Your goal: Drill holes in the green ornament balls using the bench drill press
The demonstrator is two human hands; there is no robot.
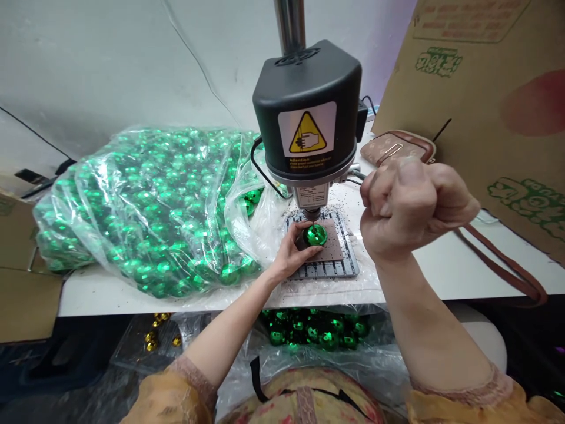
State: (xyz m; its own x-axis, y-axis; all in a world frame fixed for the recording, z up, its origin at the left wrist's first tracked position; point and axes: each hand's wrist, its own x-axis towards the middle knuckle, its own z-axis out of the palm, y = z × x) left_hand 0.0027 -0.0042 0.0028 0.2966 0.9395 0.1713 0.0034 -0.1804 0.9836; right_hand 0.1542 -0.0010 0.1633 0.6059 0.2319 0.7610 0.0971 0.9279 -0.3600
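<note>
My left hand (pixel 292 250) is closed around the side of a shiny green faceted ball (pixel 316 235), thumb and fingers against it. The ball rests on a brownish board (pixel 333 247) on the slotted metal base (pixel 351 268) of a small black drill press (pixel 306 112). Its bit comes down onto the top of the ball, and I cannot tell how deep it reaches. Raised at the right of the machine, my right hand (pixel 410 203) makes a fist around the drill press lever (pixel 356 172); most of the lever is hidden by the fingers.
A large clear bag (pixel 150 206) of green balls lies left of the press. More green balls (pixel 318 330) sit in plastic below the table edge. A strapped pouch (pixel 392 147) and a cardboard box (pixel 494 118) stand at right. Dark shavings dot the white table (pixel 441 265).
</note>
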